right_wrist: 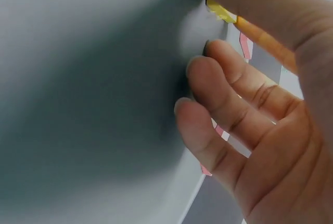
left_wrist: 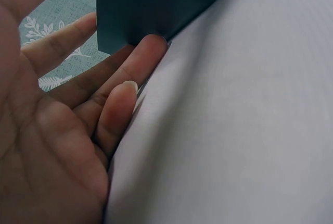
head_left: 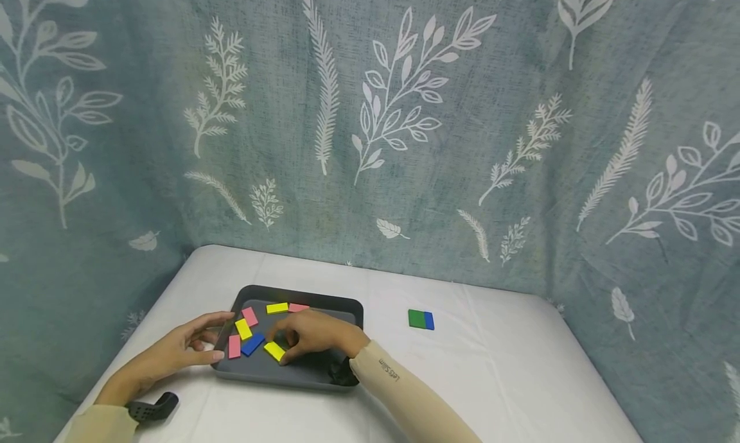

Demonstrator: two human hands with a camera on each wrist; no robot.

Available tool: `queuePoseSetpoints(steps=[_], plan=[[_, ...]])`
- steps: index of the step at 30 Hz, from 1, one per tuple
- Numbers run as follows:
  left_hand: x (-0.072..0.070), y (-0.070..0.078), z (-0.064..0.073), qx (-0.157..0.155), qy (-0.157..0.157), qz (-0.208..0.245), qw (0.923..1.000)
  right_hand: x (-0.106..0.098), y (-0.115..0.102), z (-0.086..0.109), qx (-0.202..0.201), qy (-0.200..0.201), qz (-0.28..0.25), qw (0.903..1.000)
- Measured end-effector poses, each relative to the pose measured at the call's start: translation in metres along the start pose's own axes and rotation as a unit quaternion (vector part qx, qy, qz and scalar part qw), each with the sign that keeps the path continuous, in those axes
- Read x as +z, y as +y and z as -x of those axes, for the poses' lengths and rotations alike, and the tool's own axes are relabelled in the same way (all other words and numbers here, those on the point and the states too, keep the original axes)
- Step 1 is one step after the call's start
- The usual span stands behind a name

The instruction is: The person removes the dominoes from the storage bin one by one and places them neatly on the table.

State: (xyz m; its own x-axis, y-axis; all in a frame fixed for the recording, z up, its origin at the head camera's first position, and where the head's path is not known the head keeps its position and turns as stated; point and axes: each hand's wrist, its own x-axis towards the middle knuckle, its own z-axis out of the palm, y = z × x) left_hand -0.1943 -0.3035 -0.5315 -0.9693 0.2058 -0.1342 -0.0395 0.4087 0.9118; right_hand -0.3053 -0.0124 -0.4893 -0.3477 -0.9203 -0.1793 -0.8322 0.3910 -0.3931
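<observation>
The left hand [head_left: 184,345], fingers relaxed, touches the tray [head_left: 248,367] at its left wall. In the tray's left end lie two pink tiles [head_left: 250,316], a yellow tile [head_left: 243,329] and a blue tile [head_left: 252,345]. At its middle the right hand [head_left: 315,332] pinches a second yellow tile [head_left: 274,351]; a third yellow tile [head_left: 277,308] and another pink tile [head_left: 299,307] lie by its far wall. Right of the tray, a green piece [head_left: 416,318] touches a blue piece [head_left: 429,320] on the bench [head_left: 462,366].

Beige right sleeve [head_left: 419,395], dark lettering [head_left: 389,370] "Let's Slim"; cream left sleeve [head_left: 101,424]; black perforated left wristband [head_left: 143,411].
</observation>
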Motion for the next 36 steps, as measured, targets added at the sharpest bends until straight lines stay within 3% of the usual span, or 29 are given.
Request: queuePoseSetpoints(steps=[15,27,36], plan=[[-0.002,0.001,-0.001,0.0,0.003,-0.002,1.0,0.0,0.008,0.006,0.038,0.023,-0.056,0.9974],[-0.002,-0.001,-0.002,0.022,-0.004,0.002,0.9998,0.005,-0.003,0.0,0.076,0.037,0.002,0.9964],[-0.002,-0.004,-0.002,0.031,0.002,0.008,0.9995,0.006,0.001,-0.001,0.056,0.048,0.018,0.9971]])
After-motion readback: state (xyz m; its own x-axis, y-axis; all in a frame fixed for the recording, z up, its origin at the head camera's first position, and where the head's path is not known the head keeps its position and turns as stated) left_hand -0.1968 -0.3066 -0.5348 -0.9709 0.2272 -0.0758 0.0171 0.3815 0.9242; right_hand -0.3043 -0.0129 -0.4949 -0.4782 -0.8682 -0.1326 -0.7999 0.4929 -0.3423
